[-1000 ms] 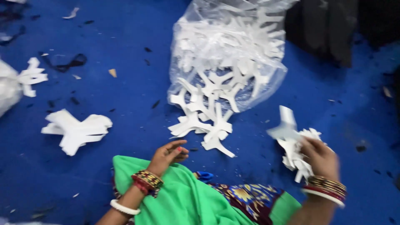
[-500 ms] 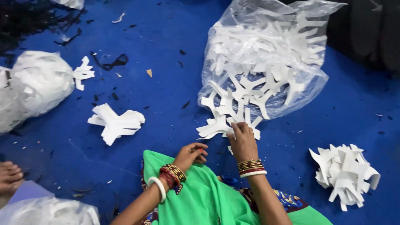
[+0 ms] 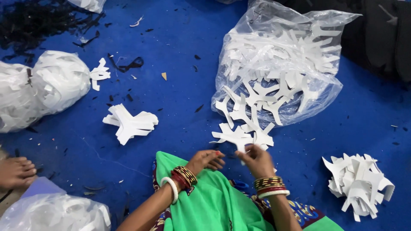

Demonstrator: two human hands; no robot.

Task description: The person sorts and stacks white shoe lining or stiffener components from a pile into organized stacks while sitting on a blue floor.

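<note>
At lower centre of the frame, a flat white branched cut-out piece (image 3: 239, 137) lies on the blue floor (image 3: 180, 98), at the near edge of a small spill of like pieces. The right hand (image 3: 257, 159) pinches its lower edge, the grip narrow, fingertips closed on the white material; how many layers are caught there is hard to make out. The left hand (image 3: 207, 159) sits just beside it to the left, fingers loosely curled over the green cloth (image 3: 209, 201) on the lap; I cannot tell whether that grip holds anything. Each wrist carries a stack of bangles.

Just above the spill, a clear plastic bag (image 3: 282, 64) lies open toward the hands, packed with the same white shapes, too many and too overlapped to count. At lower right sits one loose heap of white cut-outs (image 3: 359, 182). Left of centre lies one small stack of white cut-outs (image 3: 130, 123). At the left edge, two bulging bags of white scraps (image 3: 47, 87) press together, a single white piece (image 3: 99, 73) beside them. A third bag (image 3: 51, 214) is cut off at lower left, and another person's bare foot (image 3: 16, 171) shows partly at the left edge. Dark offcuts (image 3: 38, 21) pile blurrily at upper left.
</note>
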